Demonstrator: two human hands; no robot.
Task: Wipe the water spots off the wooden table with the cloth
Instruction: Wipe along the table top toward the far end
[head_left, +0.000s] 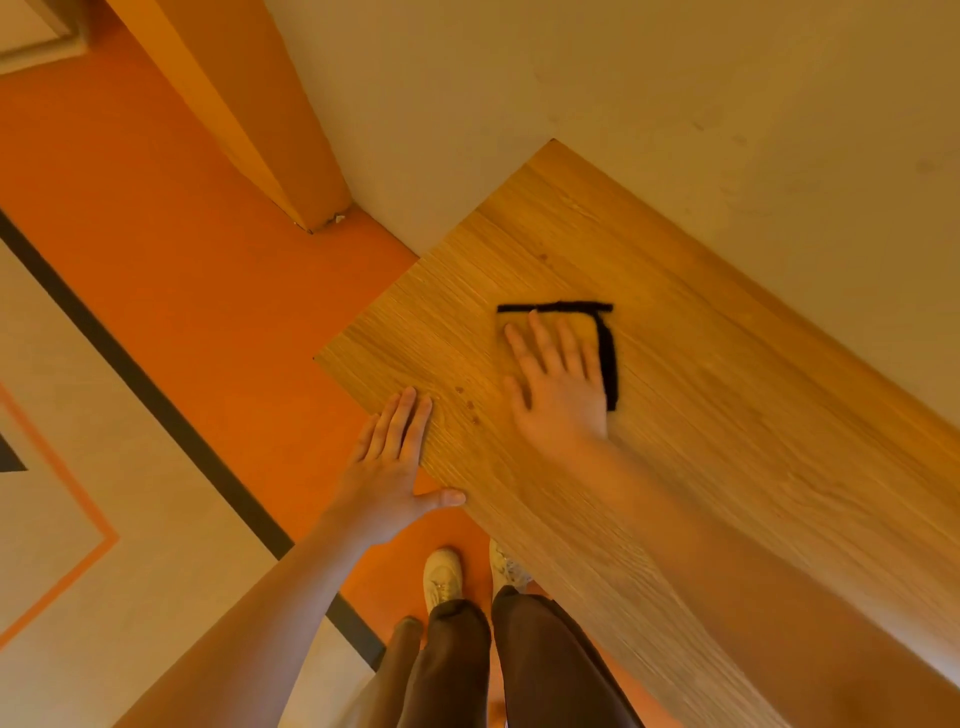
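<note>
Left hand (387, 462) flat, fingers straight, on the wooden table (701, 415) near edge with orange floor (182, 249) open beside it; right hand (558, 384) flat, pressing the cloth (605, 338) mid-table, mostly hidden; water spots (470, 405) faint between hands.

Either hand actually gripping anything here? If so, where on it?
No grip. Right hand presses flat on the cloth's middle; left hand rests flat on the table edge.
</note>
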